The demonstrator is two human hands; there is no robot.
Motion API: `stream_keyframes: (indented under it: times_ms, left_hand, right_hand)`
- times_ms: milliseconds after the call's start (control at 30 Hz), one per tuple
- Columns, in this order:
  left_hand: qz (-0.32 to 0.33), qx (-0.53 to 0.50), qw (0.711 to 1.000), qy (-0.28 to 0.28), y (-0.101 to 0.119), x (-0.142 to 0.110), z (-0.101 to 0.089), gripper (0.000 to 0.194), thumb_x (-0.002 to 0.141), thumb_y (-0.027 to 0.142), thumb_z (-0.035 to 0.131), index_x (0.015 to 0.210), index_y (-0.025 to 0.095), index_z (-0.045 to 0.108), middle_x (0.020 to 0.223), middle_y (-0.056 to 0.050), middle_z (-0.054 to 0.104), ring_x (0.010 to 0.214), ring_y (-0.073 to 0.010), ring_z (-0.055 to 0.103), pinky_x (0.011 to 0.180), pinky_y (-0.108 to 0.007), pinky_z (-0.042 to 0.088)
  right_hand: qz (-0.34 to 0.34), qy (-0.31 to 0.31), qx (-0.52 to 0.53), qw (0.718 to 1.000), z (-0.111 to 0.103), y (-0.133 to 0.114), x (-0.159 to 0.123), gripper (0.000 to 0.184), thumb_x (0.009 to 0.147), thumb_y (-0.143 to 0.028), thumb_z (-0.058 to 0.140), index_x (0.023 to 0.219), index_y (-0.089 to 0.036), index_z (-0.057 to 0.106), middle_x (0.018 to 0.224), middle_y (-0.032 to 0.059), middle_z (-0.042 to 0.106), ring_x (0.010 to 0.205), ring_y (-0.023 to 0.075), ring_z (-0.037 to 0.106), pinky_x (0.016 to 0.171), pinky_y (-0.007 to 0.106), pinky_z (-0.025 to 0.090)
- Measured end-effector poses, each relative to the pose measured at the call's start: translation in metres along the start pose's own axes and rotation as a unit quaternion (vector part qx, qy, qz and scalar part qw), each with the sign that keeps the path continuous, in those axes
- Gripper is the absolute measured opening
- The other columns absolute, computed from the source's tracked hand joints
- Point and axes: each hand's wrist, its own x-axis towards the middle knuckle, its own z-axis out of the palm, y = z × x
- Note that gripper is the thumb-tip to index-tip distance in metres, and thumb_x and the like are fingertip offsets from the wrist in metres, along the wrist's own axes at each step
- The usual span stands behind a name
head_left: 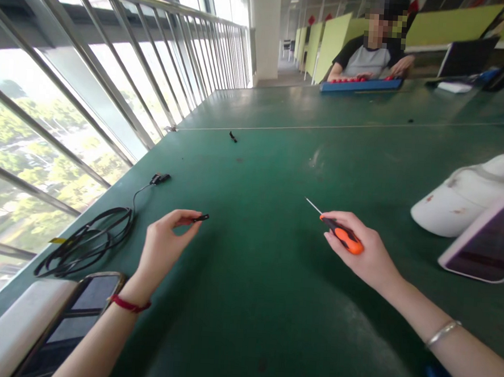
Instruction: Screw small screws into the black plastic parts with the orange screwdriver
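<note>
My left hand (165, 243) hovers over the green table (279, 156), pinching a small black part (200, 218) between thumb and fingertips. A red band circles that wrist. My right hand (365, 249) is closed round a small screwdriver (338, 232) with an orange and black handle. Its thin metal shaft points up and to the left, toward the middle of the table. About a hand's width of bare table separates the two hands.
A coiled black cable (89, 238) and a phone (82, 309) lie at the left by the window railing. A white cap (469, 196) and a tablet (488, 243) rest at the right. A small black piece (233, 136) lies farther off. A person sits at the far side with a blue tray (361, 84).
</note>
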Motion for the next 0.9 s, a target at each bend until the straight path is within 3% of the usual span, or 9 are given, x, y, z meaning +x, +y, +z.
stream_keyframes:
  times_ms: [100,200,300,367,500,600,767,900]
  left_hand:
    - [0.028,-0.08,0.993,-0.078,0.031,-0.009,0.03,0.019,0.077,0.028,0.06,0.091,0.017,0.065,0.093,-0.005,0.07,0.085,-0.0183,0.066,0.083,-0.034,0.053]
    - [0.074,-0.141,0.977,-0.142,0.055,-0.019,0.059,0.012,0.077,0.02,0.06,0.088,0.016,0.065,0.09,-0.005,0.068,0.08,-0.016,0.066,0.078,-0.031,0.056]
    - [0.115,-0.189,0.957,-0.185,0.072,-0.026,0.081,0.009,0.078,0.016,0.059,0.085,0.017,0.065,0.091,-0.005,0.065,0.08,-0.014,0.064,0.077,-0.028,0.056]
    - [0.118,-0.199,0.953,-0.196,0.079,-0.026,0.092,0.009,0.078,0.016,0.059,0.085,0.017,0.065,0.092,-0.005,0.064,0.08,-0.0139,0.063,0.077,-0.028,0.056]
    - [0.095,-0.2,0.96,-0.174,0.082,-0.021,0.104,0.007,0.077,0.017,0.06,0.083,0.017,0.064,0.089,-0.004,0.064,0.079,-0.0141,0.062,0.076,-0.029,0.055]
    - [0.076,-0.215,0.961,-0.157,0.079,-0.02,0.11,0.008,0.078,0.018,0.06,0.085,0.017,0.063,0.088,-0.003,0.064,0.078,-0.0139,0.061,0.075,-0.029,0.054]
    - [0.111,-0.215,0.956,-0.164,0.074,-0.023,0.112,0.015,0.08,0.017,0.056,0.089,0.021,0.068,0.091,-0.004,0.063,0.08,-0.0135,0.06,0.072,-0.027,0.051]
    - [0.115,-0.208,0.957,-0.166,0.074,-0.024,0.11,0.015,0.079,0.016,0.057,0.088,0.021,0.069,0.091,-0.004,0.062,0.08,-0.0136,0.059,0.072,-0.026,0.052]
  right_hand:
    - [0.007,0.041,0.026,0.999,-0.009,-0.01,0.007,0.026,0.082,-0.029,0.055,0.107,-0.022,0.054,0.102,0.0056,0.065,0.088,0.0166,0.064,0.073,0.025,0.051]
    - [0.018,0.059,0.057,0.996,-0.015,-0.017,0.002,0.027,0.082,-0.03,0.056,0.107,-0.023,0.054,0.091,0.004,0.064,0.073,0.0135,0.063,0.066,0.024,0.052]
    - [0.04,0.071,0.1,0.992,-0.017,-0.019,-0.012,0.026,0.081,-0.032,0.057,0.105,-0.024,0.052,0.083,0.0027,0.061,0.07,0.0137,0.061,0.062,0.025,0.052]
    - [0.062,0.075,0.137,0.986,-0.017,-0.019,-0.022,0.027,0.08,-0.033,0.059,0.104,-0.024,0.052,0.088,0.0037,0.061,0.071,0.0141,0.061,0.059,0.025,0.051]
    - [0.107,0.048,0.188,0.975,-0.013,-0.022,-0.032,0.024,0.082,-0.033,0.057,0.104,-0.024,0.05,0.079,0.0013,0.06,0.06,0.0116,0.059,0.054,0.024,0.051]
    - [0.102,0.049,0.204,0.972,-0.006,-0.026,-0.038,0.018,0.084,-0.032,0.054,0.1,-0.024,0.051,0.075,0.0003,0.06,0.054,0.0099,0.057,0.052,0.022,0.051]
    - [0.038,0.075,0.153,0.985,0.005,-0.029,-0.057,0.015,0.086,-0.028,0.05,0.1,-0.026,0.054,0.076,0.0012,0.06,0.054,0.0096,0.056,0.047,0.019,0.048]
    - [-0.016,0.058,0.101,0.993,0.0,-0.031,-0.066,0.014,0.086,-0.026,0.048,0.098,-0.027,0.055,0.07,-0.0003,0.059,0.049,0.0087,0.054,0.045,0.018,0.046]
